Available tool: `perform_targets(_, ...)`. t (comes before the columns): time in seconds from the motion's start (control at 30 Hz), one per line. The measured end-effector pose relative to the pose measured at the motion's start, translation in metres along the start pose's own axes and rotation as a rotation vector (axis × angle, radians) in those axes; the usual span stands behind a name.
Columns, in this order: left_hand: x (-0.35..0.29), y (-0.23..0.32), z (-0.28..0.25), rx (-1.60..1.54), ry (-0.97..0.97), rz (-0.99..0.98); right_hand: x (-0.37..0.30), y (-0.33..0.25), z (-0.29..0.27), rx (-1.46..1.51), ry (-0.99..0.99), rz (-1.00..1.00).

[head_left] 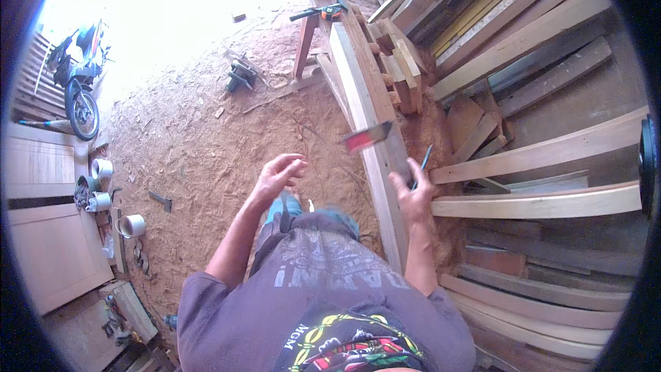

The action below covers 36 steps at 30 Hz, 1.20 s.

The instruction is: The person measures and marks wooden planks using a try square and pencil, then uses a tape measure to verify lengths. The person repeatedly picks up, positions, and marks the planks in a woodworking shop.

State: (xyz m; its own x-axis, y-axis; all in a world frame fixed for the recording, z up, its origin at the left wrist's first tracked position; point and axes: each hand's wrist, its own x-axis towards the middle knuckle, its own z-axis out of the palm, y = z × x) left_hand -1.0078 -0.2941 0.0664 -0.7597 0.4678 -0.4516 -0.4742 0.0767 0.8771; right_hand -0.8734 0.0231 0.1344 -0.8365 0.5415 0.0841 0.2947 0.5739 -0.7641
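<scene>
Blue pencil (427, 154) projects from between the fingers of the right hand (416, 197), which is narrowed around it; no load is visible in the left hand (279, 175), whose fingers are loosely curled, apart from the work. The red-and-dark tool (367, 138) lies forward and slightly left of the right hand, its red part set across the beam (390, 210). The beam's long axis runs away from the body, from beside the right forearm toward the upper left; the right hand is at its right edge and is the nearer one, while the left hand is well to the left, over the floor (206, 145). Farther out, a trestle (304, 48) stands beside the far part of the beam, with a black-and-orange tool (332, 12) near its top. Stacked planks (537, 200) occupy the right side. Motion blur obscures the red tool: its exact type cannot be determined, nor whether the right thumb touches its near end. The pencil's lower end is hidden by the fingers. The shirt (323, 296) and forearm cover the beam's near end. Glare washes out the upper left, beyond the motorbike (82, 107).
</scene>
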Motion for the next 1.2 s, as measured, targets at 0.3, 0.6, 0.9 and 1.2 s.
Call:
perform_targets(0.3, 0.050, -0.027, -0.106, -0.145, 0.363, -0.130, 0.173, 0.034, 0.076, 0.192, 0.146, 0.287)
perform_targets(0.6, 0.143, -0.029, -0.118, -0.320, 0.513, -0.247, 0.344, 0.094, 0.218, 0.029, 0.027, 0.079)
perform_targets(0.9, 0.262, 0.052, -0.133, -0.157, 0.381, -0.311, 0.368, 0.062, 0.200, -0.548, -0.174, -0.036)
perform_targets(1.2, 0.485, 0.171, -0.169, 0.092, 0.170, -0.031, 0.461, 0.024, 0.248, -0.208, -0.233, -0.094)
